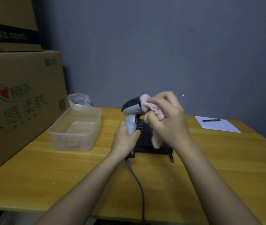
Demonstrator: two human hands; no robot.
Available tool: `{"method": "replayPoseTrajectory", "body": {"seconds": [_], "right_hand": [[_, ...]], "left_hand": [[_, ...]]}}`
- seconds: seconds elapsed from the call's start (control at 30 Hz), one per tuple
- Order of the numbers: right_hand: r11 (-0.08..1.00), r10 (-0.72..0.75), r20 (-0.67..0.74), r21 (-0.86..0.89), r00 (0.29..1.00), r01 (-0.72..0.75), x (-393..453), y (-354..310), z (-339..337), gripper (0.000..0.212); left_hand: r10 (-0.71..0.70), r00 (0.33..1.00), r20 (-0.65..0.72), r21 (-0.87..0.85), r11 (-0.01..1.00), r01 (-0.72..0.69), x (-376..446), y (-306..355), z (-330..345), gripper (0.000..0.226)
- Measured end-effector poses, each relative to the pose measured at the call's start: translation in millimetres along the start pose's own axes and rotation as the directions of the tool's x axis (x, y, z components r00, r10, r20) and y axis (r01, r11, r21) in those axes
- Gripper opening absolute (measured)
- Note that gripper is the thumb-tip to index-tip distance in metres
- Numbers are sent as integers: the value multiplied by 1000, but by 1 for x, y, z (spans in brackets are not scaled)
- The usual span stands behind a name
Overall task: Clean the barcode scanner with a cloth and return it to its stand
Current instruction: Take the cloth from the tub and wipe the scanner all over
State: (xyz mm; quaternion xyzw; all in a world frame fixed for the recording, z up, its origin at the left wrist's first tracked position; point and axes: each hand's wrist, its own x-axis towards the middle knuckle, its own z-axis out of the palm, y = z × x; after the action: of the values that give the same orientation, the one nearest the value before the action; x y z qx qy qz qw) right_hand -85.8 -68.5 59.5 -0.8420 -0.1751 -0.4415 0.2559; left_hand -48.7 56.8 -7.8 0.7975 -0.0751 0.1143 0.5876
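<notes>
Barcode scanner (131,111) at frame centre, handle gripped by left hand (123,139), right hand (168,120) clutching pink cloth (151,109) against scanner head, black stand (147,140) on wooden table (218,159) just behind

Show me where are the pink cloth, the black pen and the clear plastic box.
pink cloth (151,107), head view, bunched part against the scanner
black pen (211,120), head view, barrel middle
clear plastic box (74,140), head view, front wall

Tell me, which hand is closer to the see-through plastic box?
Left. The left hand grips the grey barcode scanner beside the clear plastic box; the right hand wipes farther away.
</notes>
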Motion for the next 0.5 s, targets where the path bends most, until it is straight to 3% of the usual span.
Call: {"method": "replayPoseTrajectory", "body": {"seconds": [0.07, 0.13, 0.17, 0.23, 0.3, 0.37, 0.43, 0.5], "right_hand": [[992, 37, 58, -120, 998, -30, 3, 6, 3, 11], [947, 166, -56, -269, 985, -175, 10, 15, -2, 7], [952, 156, -112, -248, 981, -179, 11, 11, -4, 7], [991, -13, -77, -135, 997, 2, 9, -3, -2, 7], [975, -79, 70, -203, 994, 92, 2, 2, 4, 9], [916, 189, 70, -373, 979, -150, -2, 23, -3, 11], [847, 419, -20, -352, 908, -399, -7, 37, -15, 15], [872, 432, 7, -259, 902, -416, -15, 32, -17, 17]], "left_hand": [[12, 1000, 10, -13, 1000, -12, -2, 1, 2, 17], [-1, 1000, 17, -6, 1000, 2, -4, -1, 3, 20], [-12, 1000, 22, -13, 1000, 12, -4, -2, 4, 20], [-22, 999, 25, -40, 999, 23, -4, -4, 5, 17], [-27, 999, 27, -95, 995, 30, -3, -4, 5, 12], [-43, 999, 21, -148, 988, 46, 0, -5, 1, 14], [-46, 999, 29, -177, 983, 50, 4, -5, -4, 13], [-56, 995, 83, -240, 968, 74, 5, -3, -5, 19]]}}
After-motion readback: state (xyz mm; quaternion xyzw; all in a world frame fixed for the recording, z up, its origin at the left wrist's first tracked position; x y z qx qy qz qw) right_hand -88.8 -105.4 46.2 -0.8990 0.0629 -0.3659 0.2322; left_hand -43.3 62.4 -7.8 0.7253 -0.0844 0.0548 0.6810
